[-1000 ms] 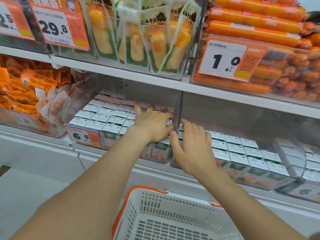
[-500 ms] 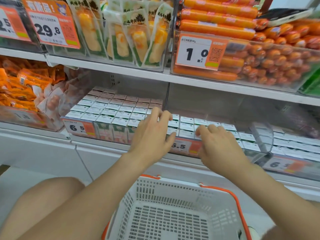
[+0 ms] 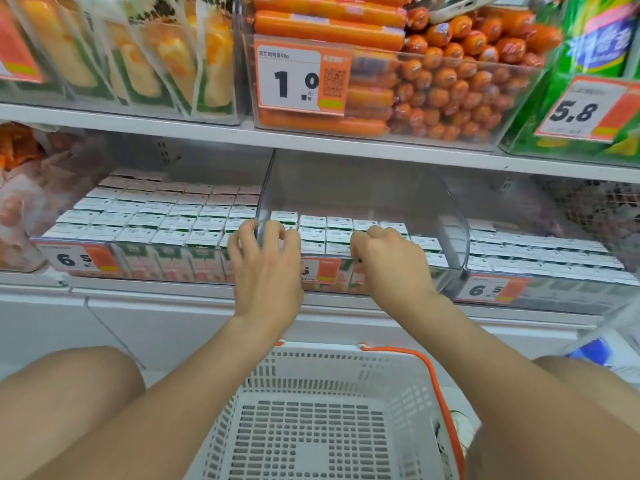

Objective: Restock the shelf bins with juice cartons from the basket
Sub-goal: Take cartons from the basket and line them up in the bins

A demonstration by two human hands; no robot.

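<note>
Rows of white-topped juice cartons (image 3: 339,230) fill the front half of the clear middle bin (image 3: 453,237) on the lower shelf. My left hand (image 3: 266,271) curls its fingers over the bin's front left corner, at the clear side wall. The fingers of my right hand (image 3: 388,265) are hooked over the front rim, beside the orange price label. The left bin (image 3: 156,216) and the right bin (image 3: 540,251) are packed with the same cartons. Below my arms stands the white basket (image 3: 329,372) with an orange handle, and no cartons show inside it.
The shelf above holds clear bins of orange sausages (image 3: 450,81), yellow snack packs (image 3: 166,64) and green packets (image 3: 595,39). Orange snack bags (image 3: 20,188) sit at the far left of the lower shelf. My knees frame the basket on both sides.
Both hands drew back from the carton tops to the middle bin's front edge and curled their fingers over it. The view dropped, so the whole basket floor shows.
</note>
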